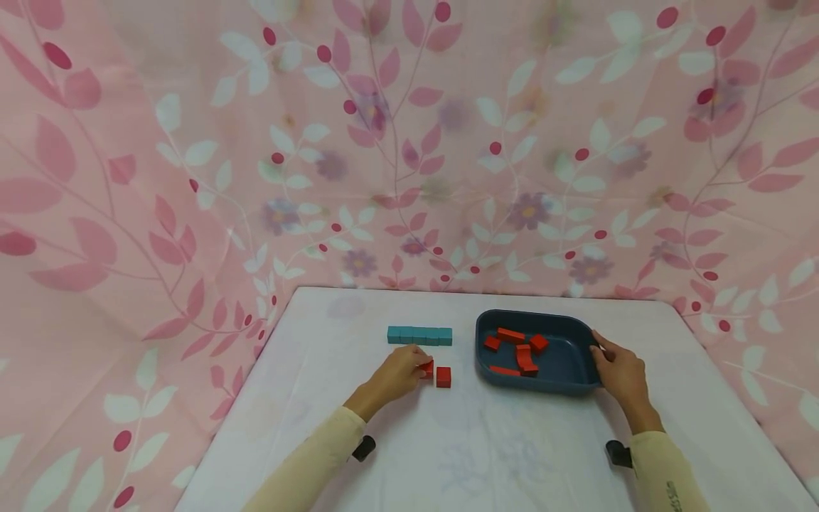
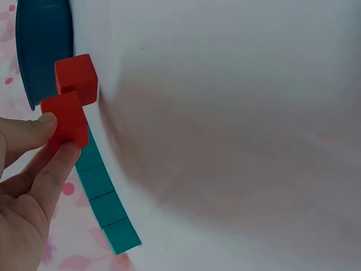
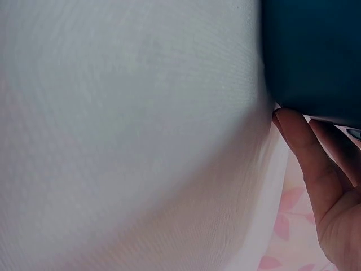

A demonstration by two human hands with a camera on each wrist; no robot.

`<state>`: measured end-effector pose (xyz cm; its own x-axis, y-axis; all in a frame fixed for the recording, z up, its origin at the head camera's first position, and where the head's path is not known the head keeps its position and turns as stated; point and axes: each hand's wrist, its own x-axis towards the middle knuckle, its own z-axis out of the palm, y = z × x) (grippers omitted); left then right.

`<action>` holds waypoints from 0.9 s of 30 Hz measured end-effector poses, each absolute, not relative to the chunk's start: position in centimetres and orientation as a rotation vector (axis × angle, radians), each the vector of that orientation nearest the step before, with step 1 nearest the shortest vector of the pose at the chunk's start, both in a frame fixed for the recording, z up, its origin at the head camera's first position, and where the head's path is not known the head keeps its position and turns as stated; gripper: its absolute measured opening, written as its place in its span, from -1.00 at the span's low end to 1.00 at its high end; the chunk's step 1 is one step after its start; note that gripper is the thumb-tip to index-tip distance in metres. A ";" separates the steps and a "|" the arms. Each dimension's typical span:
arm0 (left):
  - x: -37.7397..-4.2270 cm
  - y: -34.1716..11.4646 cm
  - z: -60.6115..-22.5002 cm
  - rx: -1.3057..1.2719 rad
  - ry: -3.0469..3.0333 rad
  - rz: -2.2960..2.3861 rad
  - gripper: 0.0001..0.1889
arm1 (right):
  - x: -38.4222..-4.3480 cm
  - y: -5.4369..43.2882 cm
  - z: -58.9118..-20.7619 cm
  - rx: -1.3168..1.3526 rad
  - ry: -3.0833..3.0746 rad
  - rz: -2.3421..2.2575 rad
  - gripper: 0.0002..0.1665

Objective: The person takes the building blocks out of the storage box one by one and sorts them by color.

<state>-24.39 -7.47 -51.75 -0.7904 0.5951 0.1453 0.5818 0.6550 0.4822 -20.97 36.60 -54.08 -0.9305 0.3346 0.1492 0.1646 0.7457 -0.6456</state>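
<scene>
My left grip point(image 1: 397, 373) is a narrow pinch of thumb and fingertips on a red cube point(image 2: 66, 119); whether the cube is off the tabletop point(image 1: 512, 441) I can't tell. I'd hold it squarely by its sides and mind that my fingertips don't nudge the second red cube point(image 1: 443, 377) just beside it, or the teal row point(image 1: 419, 336) beyond. My right grip point(image 1: 621, 370) pinches the end of the blue dish point(image 1: 569, 359); steady, level pressure should stop its loose red pieces point(image 1: 539, 344) sliding.

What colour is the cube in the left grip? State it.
Red. The held cube shows best in the left wrist view.
</scene>
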 end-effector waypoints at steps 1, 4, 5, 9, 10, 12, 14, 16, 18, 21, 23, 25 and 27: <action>-24.3 -7.4 -51.9 0.988 2.823 0.824 -0.68 | -21.0 36.6 -54.1 -0.397 -2.695 0.961 -0.47; -24.2 -7.3 -52.3 0.941 2.792 0.843 -0.66 | -21.0 36.6 -54.2 -0.401 -2.698 0.962 -0.47; -24.2 -7.3 -52.4 0.928 2.785 0.842 -0.66 | -21.0 36.6 -54.2 -0.403 -2.699 0.963 -0.47; -24.4 -7.2 -52.7 0.888 2.757 0.880 -0.64 | -20.9 36.6 -54.1 -0.407 -2.702 0.957 -0.47; -24.4 -7.2 -52.8 0.875 2.755 0.884 -0.64 | -21.0 36.6 -54.1 -0.408 -2.701 0.958 -0.47; -24.6 -7.3 -53.0 0.857 2.748 0.899 -0.65 | -21.0 36.6 -54.0 -0.404 -2.692 0.956 -0.48; -24.6 -7.4 -53.2 0.838 2.739 0.908 -0.65 | -20.9 36.6 -53.9 -0.396 -2.687 0.952 -0.48; -24.7 -7.4 -53.3 0.833 2.728 0.918 -0.65 | -21.0 36.6 -53.9 -0.387 -2.679 0.944 -0.49; -24.7 -7.3 -53.3 0.832 2.716 0.929 -0.65 | -21.0 36.6 -53.8 -0.378 -2.673 0.944 -0.49; -24.8 -7.2 -53.1 0.830 2.713 0.926 -0.65 | -21.0 36.6 -53.8 -0.372 -2.673 0.937 -0.49; -24.8 -7.1 -53.0 0.820 2.716 0.911 -0.65 | -21.0 36.6 -53.8 -0.368 -2.672 0.935 -0.49; -24.8 -7.1 -53.0 0.807 2.718 0.903 -0.65 | -21.0 36.6 -53.8 -0.367 -2.674 0.933 -0.49; -24.8 -7.0 -53.0 0.799 2.714 0.893 -0.65 | -21.0 36.6 -53.9 -0.372 -2.681 0.937 -0.49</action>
<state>-24.77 -7.04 -53.02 -0.8409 0.5412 0.0015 0.4364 0.6765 0.5932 -20.97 36.62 -53.88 -0.9289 0.3277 0.1726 0.1488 0.7569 -0.6364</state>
